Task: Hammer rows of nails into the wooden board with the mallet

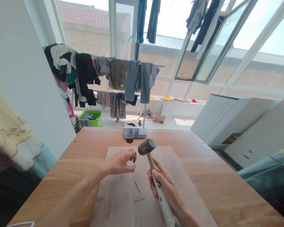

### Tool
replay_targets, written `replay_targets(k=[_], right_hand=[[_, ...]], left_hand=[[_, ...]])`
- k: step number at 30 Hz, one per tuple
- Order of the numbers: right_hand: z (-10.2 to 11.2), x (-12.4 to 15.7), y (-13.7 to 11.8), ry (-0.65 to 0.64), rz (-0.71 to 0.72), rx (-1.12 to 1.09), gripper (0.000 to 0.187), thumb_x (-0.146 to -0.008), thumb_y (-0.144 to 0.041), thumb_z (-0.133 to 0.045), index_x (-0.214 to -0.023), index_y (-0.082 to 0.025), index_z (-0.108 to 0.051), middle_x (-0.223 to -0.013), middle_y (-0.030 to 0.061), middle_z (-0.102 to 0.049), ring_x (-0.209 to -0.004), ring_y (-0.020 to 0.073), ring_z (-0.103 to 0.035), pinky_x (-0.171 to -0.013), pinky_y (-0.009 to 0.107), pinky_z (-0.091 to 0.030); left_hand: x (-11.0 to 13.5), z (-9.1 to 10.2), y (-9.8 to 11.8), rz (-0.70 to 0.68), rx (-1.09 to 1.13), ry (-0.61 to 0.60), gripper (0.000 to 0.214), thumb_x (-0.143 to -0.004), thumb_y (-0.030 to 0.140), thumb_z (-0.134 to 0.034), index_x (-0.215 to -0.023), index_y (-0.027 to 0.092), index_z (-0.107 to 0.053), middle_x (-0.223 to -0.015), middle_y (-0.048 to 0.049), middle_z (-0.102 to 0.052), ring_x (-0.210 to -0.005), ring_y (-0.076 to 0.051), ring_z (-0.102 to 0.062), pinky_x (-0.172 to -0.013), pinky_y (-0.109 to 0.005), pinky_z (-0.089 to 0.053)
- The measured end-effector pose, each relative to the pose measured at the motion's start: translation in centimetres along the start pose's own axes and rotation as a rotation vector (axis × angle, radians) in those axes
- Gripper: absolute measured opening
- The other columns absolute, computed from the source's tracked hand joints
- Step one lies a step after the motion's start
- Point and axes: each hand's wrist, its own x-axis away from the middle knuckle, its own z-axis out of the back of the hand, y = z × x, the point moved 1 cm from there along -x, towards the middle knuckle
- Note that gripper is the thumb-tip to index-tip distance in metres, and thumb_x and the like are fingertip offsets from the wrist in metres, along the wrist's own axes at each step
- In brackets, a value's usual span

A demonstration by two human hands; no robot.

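My right hand [164, 186] is wrapped round the pale wooden handle of a hammer [147, 147], whose dark head is raised over a wooden board [123, 195]. My left hand [120, 162] hovers just left of the hammer head, fingers curled with thumb and fingertips pinched together; whether a nail is between them is too small to tell. Two loose nails [138, 190] lie on the board, below my left hand and beside my right.
The board rests on a wooden table [227, 189]. A small blurred box [134, 133] sits at the table's far edge. Beyond are a rack of hanging clothes [113, 78], a green basket [91, 119], white panels [227, 116] and large windows.
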Motion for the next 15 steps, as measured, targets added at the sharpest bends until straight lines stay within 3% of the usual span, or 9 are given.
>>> replay_targets(k=[3, 6, 10, 15], right_hand=[[0.0, 0.3, -0.2, 0.024, -0.029, -0.047, 0.041, -0.091, -0.042, -0.063, -0.127, -0.021, -0.057, -0.078, -0.0049, -0.06, -0.037, 0.0034, -0.046, -0.031, 0.015, -0.041], [0.0, 0.3, -0.3, 0.057, 0.0, -0.112, 0.044, -0.089, -0.037, -0.064, -0.13, -0.025, -0.053, -0.09, -0.0026, -0.061, -0.041, 0.0039, -0.049, -0.029, 0.014, -0.039], [0.3, 0.1, -0.6, 0.031, 0.034, -0.115, 0.037, -0.088, -0.034, -0.063, -0.123, -0.022, -0.058, -0.088, -0.0027, -0.06, -0.037, 0.0028, -0.046, -0.027, 0.014, -0.037], [0.3, -0.1, -0.7, 0.017, 0.064, -0.117, 0.037, -0.089, -0.033, -0.06, -0.125, -0.022, -0.06, -0.086, -0.0033, -0.059, -0.036, 0.0018, -0.042, -0.028, 0.013, -0.037]], left_hand=[[0.8, 0.0, 2.9, -0.034, -0.123, -0.284, 0.023, -0.068, 0.021, -0.069, -0.09, 0.023, -0.064, -0.094, -0.0007, -0.058, -0.076, -0.018, -0.055, -0.062, -0.027, -0.039], [1.2, -0.8, 4.3, 0.02, -0.208, -0.371, 0.016, -0.066, 0.017, -0.068, -0.081, 0.022, -0.065, -0.092, -0.0017, -0.059, -0.068, -0.017, -0.053, -0.055, -0.029, -0.034], [1.0, -1.0, 3.8, 0.019, -0.192, -0.357, 0.011, -0.064, 0.014, -0.066, -0.071, 0.021, -0.061, -0.093, -0.0015, -0.062, -0.067, -0.015, -0.052, -0.055, -0.028, -0.033], [1.0, 1.8, 0.9, 0.142, -0.14, -0.168, 0.013, -0.068, 0.01, -0.058, -0.074, 0.021, -0.062, -0.07, 0.0024, -0.061, -0.063, -0.016, -0.053, -0.053, -0.025, -0.031]])
